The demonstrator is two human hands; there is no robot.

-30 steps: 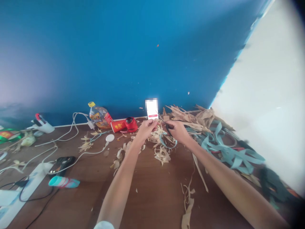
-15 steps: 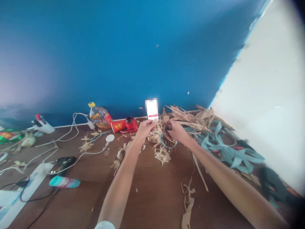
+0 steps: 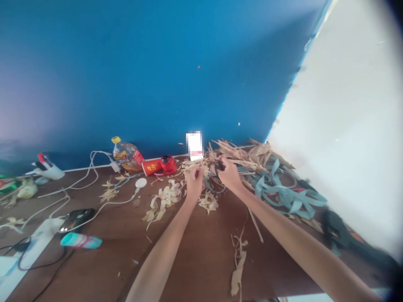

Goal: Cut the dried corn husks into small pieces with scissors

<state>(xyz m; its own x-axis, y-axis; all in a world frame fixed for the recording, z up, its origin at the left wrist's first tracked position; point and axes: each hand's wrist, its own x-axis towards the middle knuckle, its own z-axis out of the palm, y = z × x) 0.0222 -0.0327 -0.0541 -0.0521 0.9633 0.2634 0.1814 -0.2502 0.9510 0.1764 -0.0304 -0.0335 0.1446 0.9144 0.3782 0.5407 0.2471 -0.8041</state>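
Note:
My right hand point(image 3: 228, 171) is closed around a pair of dark-handled scissors point(image 3: 216, 166), whose blades point up and to the left. My left hand point(image 3: 195, 181) is low over the dry husk scraps point(image 3: 186, 167), its fingers drawn together; whatever is in them is too small to make out. A bright phone-like screen point(image 3: 195, 147) stands against the wall just behind both hands. Below them lies a small heap of cut pale pieces point(image 3: 208, 202), with more pale petal-like pieces point(image 3: 168, 195) to the left. A thin blue-green strip point(image 3: 217, 191) curves beneath my right hand.
Dry husks point(image 3: 248, 153) and tangled blue-green ribbon point(image 3: 286, 188) are piled at right, near a black glue-gun-like tool point(image 3: 338, 228). At left are a bottle point(image 3: 126, 156), a red cup point(image 3: 153, 167), white cables point(image 3: 110, 203), a power strip point(image 3: 37, 241) and a turquoise tube point(image 3: 81, 240).
My left hand has lowered from in front of the screen, where it pinched a small pale piece, to the scraps. My right hand keeps the scissors. The view has shifted slightly right.

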